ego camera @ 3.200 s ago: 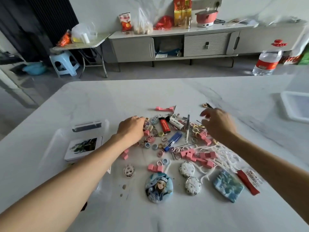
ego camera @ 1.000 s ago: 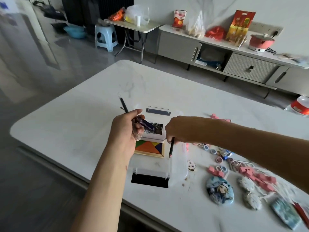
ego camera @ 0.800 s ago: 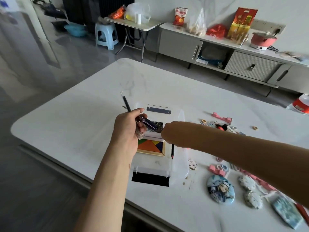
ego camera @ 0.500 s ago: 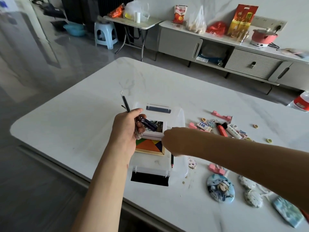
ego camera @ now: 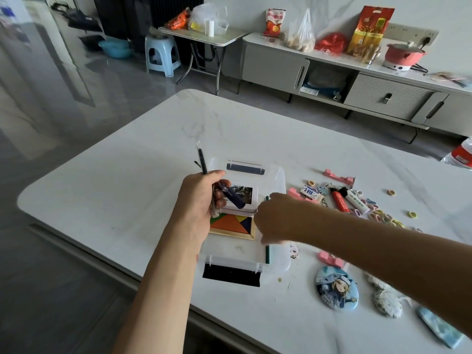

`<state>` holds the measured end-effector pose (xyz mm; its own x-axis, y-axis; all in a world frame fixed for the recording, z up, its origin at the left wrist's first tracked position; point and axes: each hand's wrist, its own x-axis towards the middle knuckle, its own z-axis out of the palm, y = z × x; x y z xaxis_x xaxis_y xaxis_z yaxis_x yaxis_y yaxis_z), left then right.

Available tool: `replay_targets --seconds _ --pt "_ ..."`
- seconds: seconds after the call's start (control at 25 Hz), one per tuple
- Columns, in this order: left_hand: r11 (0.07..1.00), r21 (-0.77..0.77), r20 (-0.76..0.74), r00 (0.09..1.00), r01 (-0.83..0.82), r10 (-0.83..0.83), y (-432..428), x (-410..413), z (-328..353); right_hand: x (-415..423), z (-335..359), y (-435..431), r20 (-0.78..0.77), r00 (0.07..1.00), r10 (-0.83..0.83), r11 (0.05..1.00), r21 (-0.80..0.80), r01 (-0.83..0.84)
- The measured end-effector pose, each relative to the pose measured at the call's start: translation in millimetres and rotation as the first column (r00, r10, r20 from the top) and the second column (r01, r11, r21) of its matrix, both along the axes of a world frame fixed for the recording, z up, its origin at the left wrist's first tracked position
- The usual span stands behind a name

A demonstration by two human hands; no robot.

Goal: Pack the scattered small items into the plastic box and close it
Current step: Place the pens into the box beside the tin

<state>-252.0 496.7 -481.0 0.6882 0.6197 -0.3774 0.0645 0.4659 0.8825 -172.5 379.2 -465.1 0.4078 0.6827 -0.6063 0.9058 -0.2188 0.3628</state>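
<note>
currently logged, item by item. plastic box (ego camera: pixel 277 261): clear, lid off, near the table (ego camera: pixel 102 200) edge, holding a card pack (ego camera: pixel 244 198) over a coloured puzzle tray (ego camera: pixel 233 226). left hand (ego camera: pixel 201 200): closed around a bundle of pens (ego camera: pixel 233 199), one thin refill (ego camera: pixel 201 159) sticking up away from me; it hovers over the box's left wall. right hand (ego camera: pixel 274 218): fingers curled over a dark green pencil (ego camera: pixel 267 254), though i cannot tell how firmly it grips. the pencil's long axis runs near-to-far along the box's right inner wall, directly under that hand, so i judge the right hand places first. remaining scatter, lighters (ego camera: pixel 339 200) and hair ties (ego camera: pixel 380 215), lies to the right, nearer my right hand.
</note>
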Motion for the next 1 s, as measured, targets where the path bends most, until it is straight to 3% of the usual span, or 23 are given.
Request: replay_targets --seconds 0.08,0.12,0.2,0.24,0.32,0.48,0.64,0.72,0.8,0.88,1.0 --pt "1.0 -0.01 0.006 1.0 0.027 -0.026 0 2 0 12 20 -6 -0.169 0.982 -0.088 0.946 0.293 0.136" --pt "0.999 0.0 0.013 0.999 0.053 -0.053 0 2 0 20 31 -6 -0.233 0.968 -0.094 0.874 0.446 0.193" --pt "0.987 0.064 0.019 0.989 0.145 -0.146 -3 3 1 32 50 -5 -0.407 0.909 -0.09 0.645 0.672 0.365" --pt "0.974 0.1 0.021 0.979 0.201 -0.204 -6 3 1 35 56 -3 -0.53 0.843 -0.096 0.512 0.7 0.498" --pt "0.938 0.166 0.012 0.951 0.303 -0.309 -11 2 2 38 60 4 -0.748 0.654 -0.112 0.299 0.602 0.74" --pt "0.889 0.23 -0.018 0.915 0.397 -0.404 -16 2 6 32 54 9 -0.905 0.417 -0.081 0.163 0.401 0.902" --pt "0.892 0.279 -0.022 0.931 0.356 -0.365 -14 1 7 43 65 1 -0.957 0.223 0.187 -0.068 0.214 0.975" --pt "0.922 0.261 0.032 0.953 0.284 -0.303 -14 0 9 52 70 -5 -0.943 0.209 0.26 -0.224 0.152 0.963" --pt "0.964 0.2 0.092 0.976 0.177 -0.198 -14 0 12 55 69 -13 -0.947 0.218 0.234 -0.215 0.169 0.962" --pt "0.995 0.078 0.144 0.987 0.056 -0.067 -12 1 14 50 63 -22 -0.95 0.293 0.106 -0.039 0.29 0.956" --pt "0.999 0.021 0.105 0.993 -0.049 0.047 -9 3 14 37 59 -32 -0.8 0.592 -0.096 0.262 0.554 0.79"
